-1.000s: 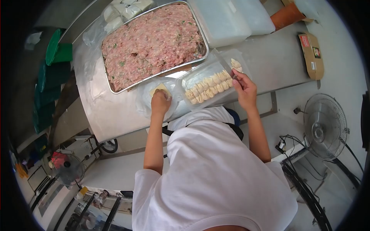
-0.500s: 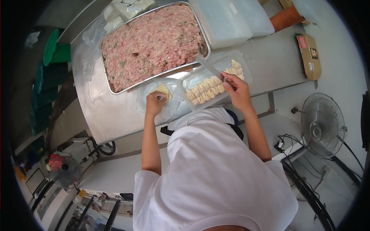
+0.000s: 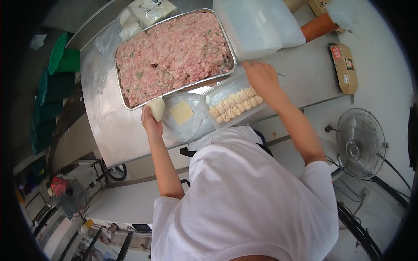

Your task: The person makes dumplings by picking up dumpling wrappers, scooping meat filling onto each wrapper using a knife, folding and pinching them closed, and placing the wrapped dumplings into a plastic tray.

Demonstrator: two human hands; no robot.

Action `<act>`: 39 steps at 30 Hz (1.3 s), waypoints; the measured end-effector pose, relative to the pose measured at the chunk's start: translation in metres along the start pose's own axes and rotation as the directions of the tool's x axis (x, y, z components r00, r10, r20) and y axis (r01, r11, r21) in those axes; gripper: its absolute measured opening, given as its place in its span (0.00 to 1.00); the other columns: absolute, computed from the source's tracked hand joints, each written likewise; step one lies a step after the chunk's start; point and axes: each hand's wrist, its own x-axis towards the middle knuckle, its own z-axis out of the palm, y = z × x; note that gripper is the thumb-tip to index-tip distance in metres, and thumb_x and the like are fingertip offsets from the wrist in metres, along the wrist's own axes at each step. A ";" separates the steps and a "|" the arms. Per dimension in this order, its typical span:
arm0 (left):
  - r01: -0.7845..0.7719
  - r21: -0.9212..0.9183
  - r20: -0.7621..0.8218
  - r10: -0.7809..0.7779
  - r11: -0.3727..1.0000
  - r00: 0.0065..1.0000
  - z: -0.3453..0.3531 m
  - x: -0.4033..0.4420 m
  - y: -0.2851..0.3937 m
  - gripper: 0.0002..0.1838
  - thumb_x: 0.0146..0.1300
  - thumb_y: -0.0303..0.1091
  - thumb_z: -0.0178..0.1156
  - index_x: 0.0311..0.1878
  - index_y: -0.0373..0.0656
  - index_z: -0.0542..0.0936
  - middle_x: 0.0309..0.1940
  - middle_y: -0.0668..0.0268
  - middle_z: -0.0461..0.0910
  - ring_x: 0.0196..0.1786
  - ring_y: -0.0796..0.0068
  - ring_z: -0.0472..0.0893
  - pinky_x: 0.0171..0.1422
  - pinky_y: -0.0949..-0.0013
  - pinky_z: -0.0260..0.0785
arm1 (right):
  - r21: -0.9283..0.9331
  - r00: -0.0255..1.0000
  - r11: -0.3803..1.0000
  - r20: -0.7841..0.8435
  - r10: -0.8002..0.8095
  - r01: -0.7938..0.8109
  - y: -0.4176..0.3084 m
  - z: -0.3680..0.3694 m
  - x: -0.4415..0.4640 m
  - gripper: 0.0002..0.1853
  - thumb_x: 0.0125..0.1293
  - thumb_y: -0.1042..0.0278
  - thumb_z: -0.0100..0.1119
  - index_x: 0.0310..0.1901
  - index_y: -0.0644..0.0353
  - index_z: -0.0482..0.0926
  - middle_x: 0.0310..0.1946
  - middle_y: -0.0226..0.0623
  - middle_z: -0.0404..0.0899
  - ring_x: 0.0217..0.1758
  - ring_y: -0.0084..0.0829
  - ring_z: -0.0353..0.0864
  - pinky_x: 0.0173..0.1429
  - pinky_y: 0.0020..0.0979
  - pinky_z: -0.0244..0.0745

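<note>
My left hand [image 3: 151, 124] pinches a pale dumpling wrapper [image 3: 156, 108] by the front edge of the metal tray [image 3: 167, 93]. Ground meat with green flecks [image 3: 174, 52] fills that tray. My right hand [image 3: 263, 80] is closed around a flat metal spatula [image 3: 281, 75] at the tray's right front corner; one end sticks out beyond the hand, and the rest is mostly hidden. Below it, folded dumplings [image 3: 235, 104] sit in rows in a clear plastic container [image 3: 212, 94]. Between my hands, square yellowish wrappers [image 3: 181, 112] lie on a plastic sheet [image 3: 196, 124].
Large translucent plastic boxes [image 3: 248, 30] stand behind the container. White wrapped packs [image 3: 150, 11] lie at the back left. A piece of cardboard packaging [image 3: 345, 69] is at the table's right end. A standing fan [image 3: 359, 143] is beyond the front edge.
My left hand has moved left from the wrappers with one wrapper in it. My right hand has gone up from the dumpling container to the meat tray's corner with the spatula.
</note>
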 end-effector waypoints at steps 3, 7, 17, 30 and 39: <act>0.073 -0.092 -0.021 -0.075 0.993 0.997 0.018 -0.012 0.008 0.15 0.73 0.35 0.54 0.56 0.36 0.72 0.50 0.58 0.80 0.53 0.66 0.81 0.58 0.62 0.77 | -0.082 0.988 0.985 -0.008 -0.156 0.155 -0.004 0.022 0.030 0.07 0.58 0.72 0.55 0.31 0.58 0.84 0.31 0.39 0.84 0.38 0.40 0.85 0.39 0.43 0.79; 0.022 0.043 0.035 -0.024 0.999 0.999 0.026 -0.024 0.003 0.15 0.69 0.30 0.60 0.56 0.37 0.72 0.49 0.59 0.80 0.51 0.67 0.82 0.55 0.65 0.78 | -0.063 0.917 0.932 0.216 -0.336 0.356 -0.022 0.017 0.061 0.07 0.57 0.72 0.56 0.27 0.58 0.84 0.31 0.39 0.85 0.41 0.40 0.86 0.41 0.42 0.79; 0.097 -0.055 0.034 -0.095 0.994 0.995 0.060 -0.053 0.000 0.14 0.65 0.24 0.50 0.54 0.35 0.71 0.53 0.51 0.78 0.58 0.57 0.80 0.63 0.58 0.75 | 0.215 0.923 0.958 0.295 -0.248 0.189 0.004 -0.001 0.070 0.08 0.62 0.70 0.55 0.35 0.57 0.84 0.36 0.43 0.84 0.43 0.47 0.84 0.47 0.44 0.79; 0.215 -0.186 0.023 -0.215 0.959 0.976 0.137 -0.055 -0.021 0.21 0.72 0.33 0.44 0.64 0.34 0.68 0.57 0.52 0.76 0.62 0.55 0.76 0.68 0.54 0.69 | 0.919 0.963 0.347 0.243 -0.119 -0.189 0.018 0.011 0.012 0.11 0.68 0.78 0.54 0.49 0.63 0.83 0.34 0.32 0.85 0.35 0.23 0.80 0.43 0.28 0.74; 0.376 -0.387 0.033 -0.395 0.842 0.918 0.211 -0.063 -0.008 0.22 0.76 0.38 0.36 0.58 0.28 0.71 0.55 0.50 0.75 0.58 0.52 0.76 0.68 0.50 0.69 | 0.453 0.981 0.885 -0.192 -0.026 0.112 -0.049 0.008 -0.064 0.19 0.59 0.76 0.56 0.51 0.51 0.84 0.38 0.36 0.76 0.43 0.39 0.79 0.45 0.39 0.76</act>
